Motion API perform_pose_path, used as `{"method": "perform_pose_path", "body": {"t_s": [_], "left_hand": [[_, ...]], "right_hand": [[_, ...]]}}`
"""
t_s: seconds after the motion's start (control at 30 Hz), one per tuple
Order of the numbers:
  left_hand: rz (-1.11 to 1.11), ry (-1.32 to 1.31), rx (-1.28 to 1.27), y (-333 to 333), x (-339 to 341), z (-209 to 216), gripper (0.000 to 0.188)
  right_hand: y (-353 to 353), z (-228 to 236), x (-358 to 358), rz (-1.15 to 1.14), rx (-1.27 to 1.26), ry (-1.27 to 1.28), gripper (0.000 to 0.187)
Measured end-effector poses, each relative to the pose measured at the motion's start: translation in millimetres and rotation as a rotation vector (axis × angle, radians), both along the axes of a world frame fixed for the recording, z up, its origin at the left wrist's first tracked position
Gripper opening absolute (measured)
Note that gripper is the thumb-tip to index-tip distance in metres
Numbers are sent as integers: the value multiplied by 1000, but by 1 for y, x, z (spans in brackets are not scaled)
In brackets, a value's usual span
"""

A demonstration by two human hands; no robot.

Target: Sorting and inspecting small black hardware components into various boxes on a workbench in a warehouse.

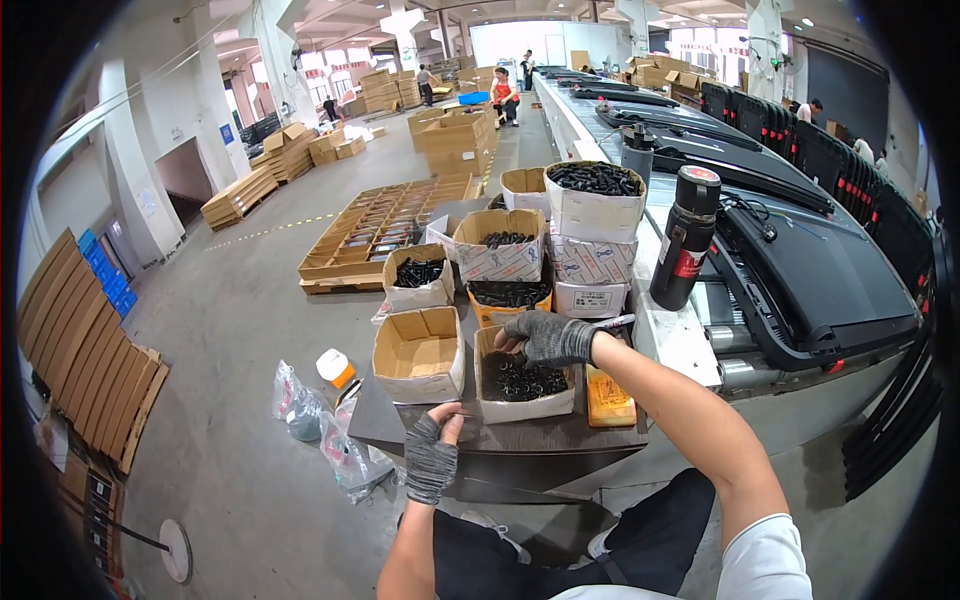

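I judge the work to be mid-cycle: many small black parts (pixel 522 382) lie in the box (pixel 528 409) at the table's (pixel 495 437) front edge. The right hand (pixel 550 338) reaches in, fingers curled; I cannot tell whether they grasp a part. The left hand (pixel 432 452) is near the front-left corner, thumb and finger close together, grasp unconfirmed. I identify no finished piece. The dark table stands beside a conveyor (pixel 678 350) carrying black panels (pixel 830 270); cartons (pixel 455 147) stand on grey floor (pixel 235 310) beyond.
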State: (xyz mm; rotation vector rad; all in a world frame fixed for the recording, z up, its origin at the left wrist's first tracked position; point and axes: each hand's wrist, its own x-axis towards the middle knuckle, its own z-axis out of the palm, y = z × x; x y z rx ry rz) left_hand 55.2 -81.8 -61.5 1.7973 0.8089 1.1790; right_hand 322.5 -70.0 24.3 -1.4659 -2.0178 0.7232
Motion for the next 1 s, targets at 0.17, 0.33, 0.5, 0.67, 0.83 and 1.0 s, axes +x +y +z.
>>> {"method": "perform_pose_path", "body": {"t_s": [0.17,0.33,0.5,0.67,0.83,1.0], "left_hand": [[29,-2,8,1,2,-5,15],[145,76,150,-6,6,-7,14],[187,84,227,-10,8,-6,13],[179,106,236,-7,10,-11,13],[194,121,266,-7,12,-9,15],[213,138,242,-9,16,-8,15]], "right_hand": [[-17,24,-6,-150,84,-270,32],[-22,26,1,-13,51,-467,31],[-22,33,-15,283,-35,-407,55],[-10,10,-25,314,2,-501,59],[9,-11,-17,301,15,-485,38],[20,0,11,282,-83,-39,21]]}}
